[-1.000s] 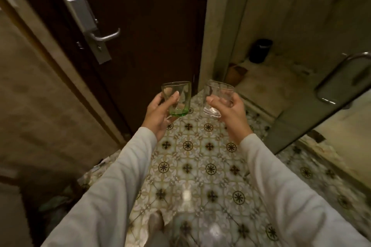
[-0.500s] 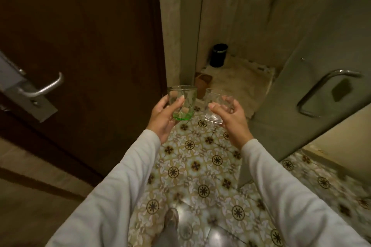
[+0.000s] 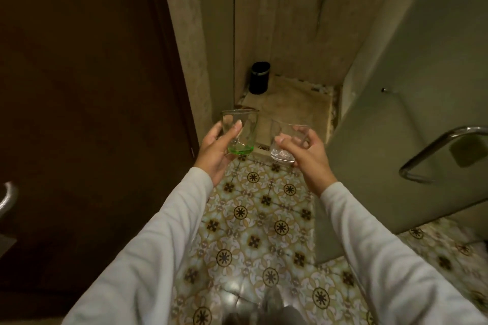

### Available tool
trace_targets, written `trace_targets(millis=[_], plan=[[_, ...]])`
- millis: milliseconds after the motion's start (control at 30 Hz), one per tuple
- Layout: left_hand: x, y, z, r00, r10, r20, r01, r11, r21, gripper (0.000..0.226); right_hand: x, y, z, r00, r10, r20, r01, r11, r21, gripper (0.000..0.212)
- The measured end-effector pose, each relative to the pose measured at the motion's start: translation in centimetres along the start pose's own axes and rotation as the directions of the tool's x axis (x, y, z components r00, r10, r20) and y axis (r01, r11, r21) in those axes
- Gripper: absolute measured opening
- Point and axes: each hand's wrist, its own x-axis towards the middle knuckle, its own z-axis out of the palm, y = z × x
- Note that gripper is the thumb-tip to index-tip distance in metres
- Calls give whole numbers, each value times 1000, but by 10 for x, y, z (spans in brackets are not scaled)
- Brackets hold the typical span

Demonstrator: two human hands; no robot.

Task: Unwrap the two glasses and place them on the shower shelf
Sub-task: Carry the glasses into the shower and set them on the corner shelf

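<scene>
- Green-based glass — upright, gripped by the left hand, thumb across its side.
- Clear glass at its 3 o'clock, apart, clasped by the right hand.
- Black bin at 12 o'clock — on the shower floor.

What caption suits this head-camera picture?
Left hand holds green-based glass, right hand clear glass, facing the shower.

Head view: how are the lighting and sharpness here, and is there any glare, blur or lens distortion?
Head view: dim, warm light; the brown door is nearly black. Glare patches on the patterned floor tiles. The green-based glass and clear glass are fairly sharp; the bottom edge is blurred. Wide-angle bending shows in the shower door.
</scene>
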Motion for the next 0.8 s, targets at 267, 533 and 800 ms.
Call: trace_targets(millis=[267, 533, 800], plan=[[110, -2, 38, 1000, -28, 3, 28, 1000, 10, 72, 104, -8, -30, 999, -11, -49, 8, 999, -47, 67], [232, 3, 92, 999, -24, -35, 25, 1000, 11, 73, 228, -23, -70, 998, -3, -64, 2, 1000, -18, 66], [332, 6, 131, 999, -37, -18, 37, 999, -7, 72, 330, -27, -92, 996, 31, -79, -29, 999, 31, 72]])
